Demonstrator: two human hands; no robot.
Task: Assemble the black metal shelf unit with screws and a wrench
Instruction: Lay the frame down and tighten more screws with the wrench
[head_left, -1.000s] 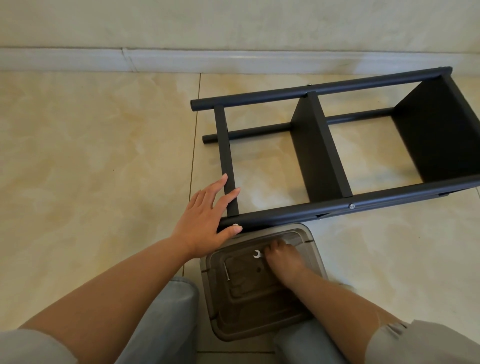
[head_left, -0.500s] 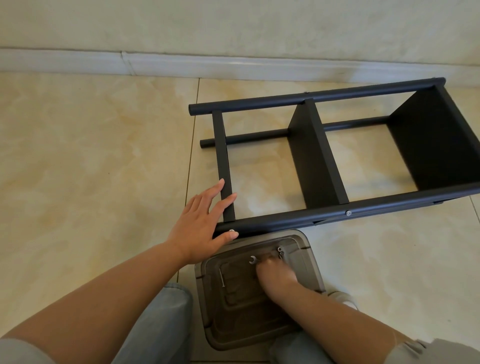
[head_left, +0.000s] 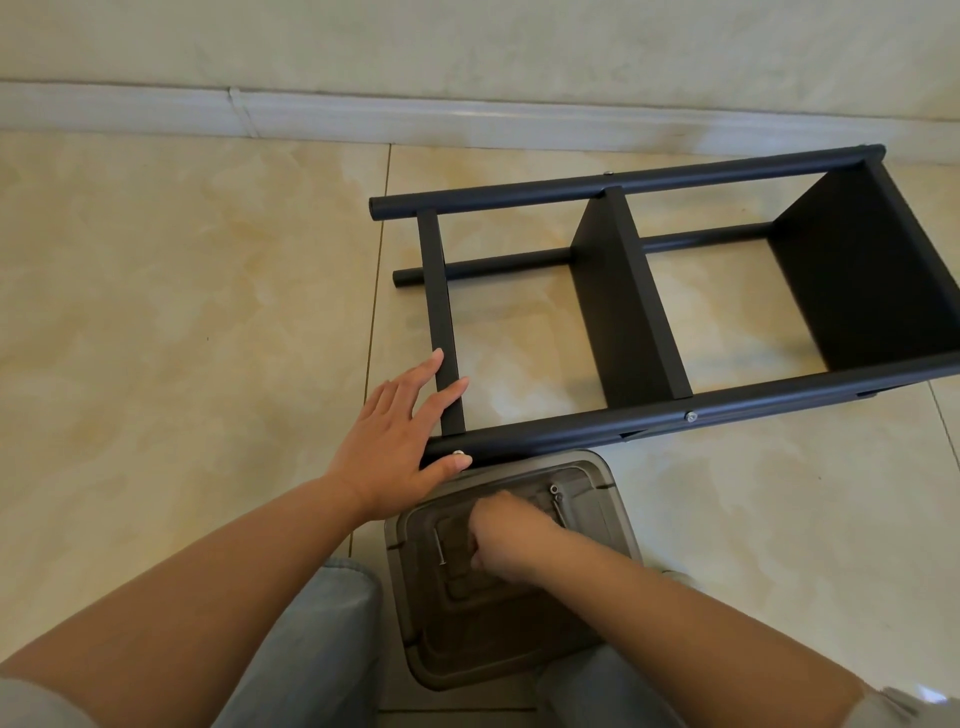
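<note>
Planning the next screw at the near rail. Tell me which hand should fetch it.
Right. The right hand is already in the plastic container beside the loose screws, while the left hand lies flat on the shelf frame, steadying it.

Bright soft daylight, faint shadows, mild sheen on floor tiles (head_left: 156, 312), wide-angle edge bending, slight blur

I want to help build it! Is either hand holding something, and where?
Left hand only rests open on the shelf frame corner. Right hand is curled in the plastic tray; cannot tell what it holds.
</note>
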